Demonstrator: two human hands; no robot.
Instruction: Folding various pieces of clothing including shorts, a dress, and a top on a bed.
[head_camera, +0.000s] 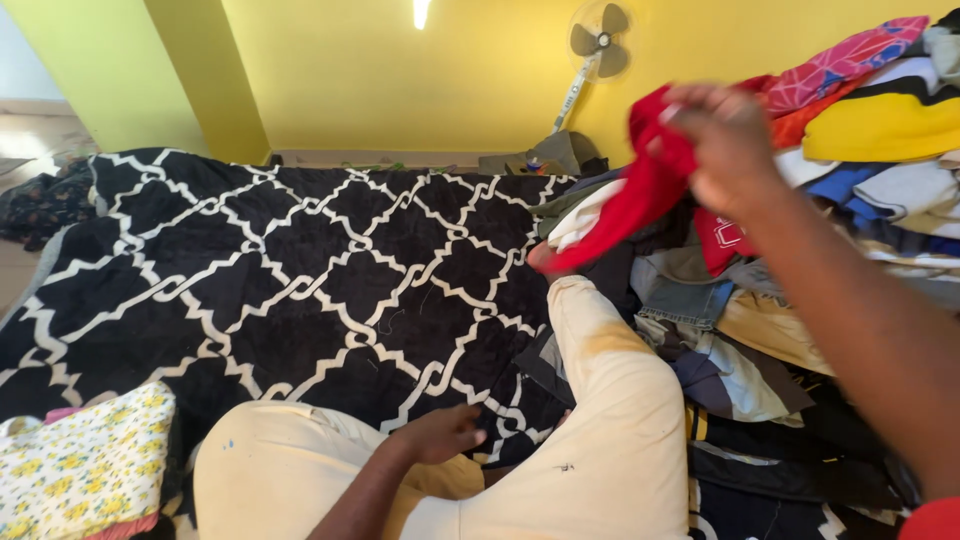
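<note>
Right hand (728, 140): raised at upper right, fingers closed round a red cloth (640, 195); cloth is gripped at its top end.
Red cloth: held up off the heap, hangs down & to the left from the right hand; lower end is seen just above the knee of the cream trousers (610, 400).
Left hand (440, 432): low at centre, fingers loosely curled, nothing held; rested betw. the 2 trouser legs, at the edge of the blanket (300, 260).
Clothes pile (800, 330): heaped at right, beside & behind the right leg; denim, grey, tan & dark pieces are mixed in it.
Upper stack (880, 125): at top right; yellow, white, blue & pink patterned items are layered, just behind the right hand.
Blanket: black w/ white lattice pattern, spread over the bed, fills the left & centre.
Trousers: cream, stained near the knee; worn by the person, legs stretched over the blanket.
Floral cloth (85, 465): white w/ yellow flowers, laid at bottom left, well apart from both hands.
Fan (598, 40): stands by the yellow wall (400, 80), behind the bed.
</note>
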